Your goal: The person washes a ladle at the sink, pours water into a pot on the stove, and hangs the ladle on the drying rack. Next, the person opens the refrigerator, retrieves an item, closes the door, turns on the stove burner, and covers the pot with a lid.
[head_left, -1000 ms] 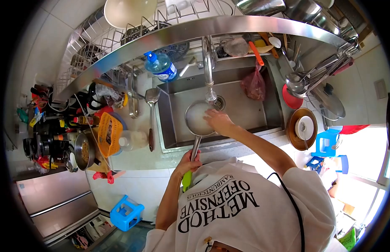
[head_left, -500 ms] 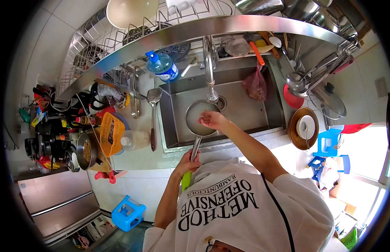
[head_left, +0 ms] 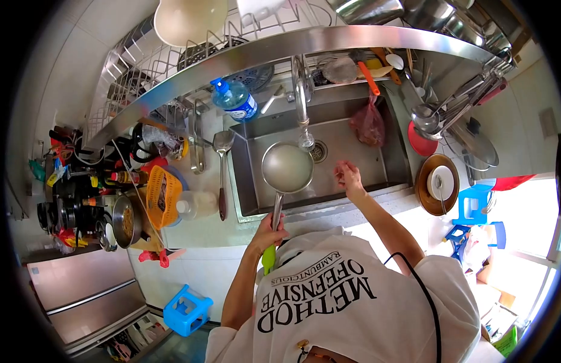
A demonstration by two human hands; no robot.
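My left hand [head_left: 270, 236] is wrapped round the handle of a small metal pan [head_left: 288, 167], whose handle ends in green. The pan is level over the left part of the steel sink [head_left: 353, 190], with cloudy liquid in it. Just right of and below the faucet [head_left: 301, 103], my right hand [head_left: 347, 176] hovers over the sink with its fingers curled. Something small and reddish seems to be at its fingertips, too small to make out. A reddish plastic bag [head_left: 368, 124] hangs in the sink's right back corner.
A blue soap bottle [head_left: 235, 100] and a spatula [head_left: 222, 169] are left of the sink. Further left are an orange basket [head_left: 162, 196] and a frying pan [head_left: 127, 220]. A brown bowl [head_left: 421, 185] stands at the right. A steel rack edge [head_left: 304, 39] crosses above.
My right hand has left the pan's opening and moved right, over the open sink. The pan has shifted slightly left, still in my left hand.
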